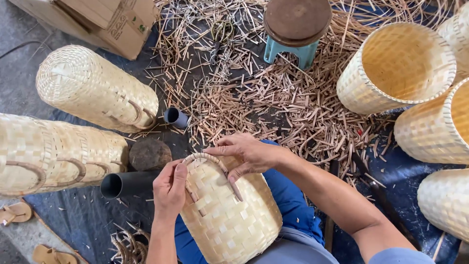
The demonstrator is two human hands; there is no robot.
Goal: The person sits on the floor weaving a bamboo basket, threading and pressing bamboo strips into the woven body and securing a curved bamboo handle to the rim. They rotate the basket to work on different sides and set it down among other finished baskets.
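A pale woven bamboo basket (pixel 229 215) lies on its side across my lap. A curved brown cane handle (pixel 207 159) arches over its near end. My left hand (pixel 169 188) pinches the left end of that handle against the basket's weave. My right hand (pixel 246 151) grips the top and right side of the handle, fingers curled over it. Both forearms reach in from the bottom of the view.
Two finished baskets with handles lie at left (pixel 95 88) (pixel 49 154). Open baskets (pixel 398 66) stand at right. A black pipe (pixel 129 183), a small grey tube (pixel 176 117), a round wooden block (pixel 150 154), a blue stool (pixel 295 27), scissors (pixel 221 32) and scattered cane offcuts (pixel 273 98) surround me.
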